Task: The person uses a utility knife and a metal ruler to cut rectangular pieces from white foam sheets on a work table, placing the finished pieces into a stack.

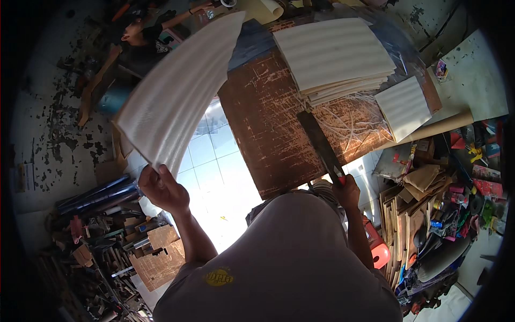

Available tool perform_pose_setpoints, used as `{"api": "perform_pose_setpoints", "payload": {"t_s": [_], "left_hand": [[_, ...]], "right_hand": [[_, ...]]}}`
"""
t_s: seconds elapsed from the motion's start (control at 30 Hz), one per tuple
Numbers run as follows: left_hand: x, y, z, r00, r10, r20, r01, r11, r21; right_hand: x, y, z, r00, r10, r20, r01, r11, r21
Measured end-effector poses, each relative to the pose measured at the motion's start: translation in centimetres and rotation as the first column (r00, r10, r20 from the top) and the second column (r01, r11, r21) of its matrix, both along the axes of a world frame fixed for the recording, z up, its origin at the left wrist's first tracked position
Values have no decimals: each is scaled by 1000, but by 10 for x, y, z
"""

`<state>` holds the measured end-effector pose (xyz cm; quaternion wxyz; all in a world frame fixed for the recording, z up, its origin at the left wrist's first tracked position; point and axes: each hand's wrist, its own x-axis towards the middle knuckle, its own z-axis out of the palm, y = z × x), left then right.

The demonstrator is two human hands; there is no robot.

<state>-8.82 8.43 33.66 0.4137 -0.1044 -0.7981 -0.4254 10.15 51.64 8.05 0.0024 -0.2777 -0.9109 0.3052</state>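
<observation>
White-tiled floor (214, 155) and a scarred brown worktable (268, 123) fill the workshop view, with scrap wood (155, 257) heaped to the left. Left hand (161, 188): fingers curled and pinching the lower corner of a ribbed white sheet (177, 91), which rises up and away from them. Right hand (347, 190): fingers wrapped round a long dark blade (321, 145) pointing beyond them toward the stacked white sheets (332, 56) on the table.

Small white paper sign (26, 177) on left wall.
</observation>
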Motion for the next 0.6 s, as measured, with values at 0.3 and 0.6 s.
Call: {"api": "perform_pose_setpoints", "payload": {"t_s": [0.3, 0.6], "left_hand": [[45, 153, -229, 818, -92, 567, 489, 629, -604], [-44, 112, -256, 645, -245, 724, 616, 726, -304]], "right_hand": [[-3, 10, 1, 999, 15, 46, -16, 1000, 10], [27, 14, 3, 999, -28, 38, 25, 996, 80]]}}
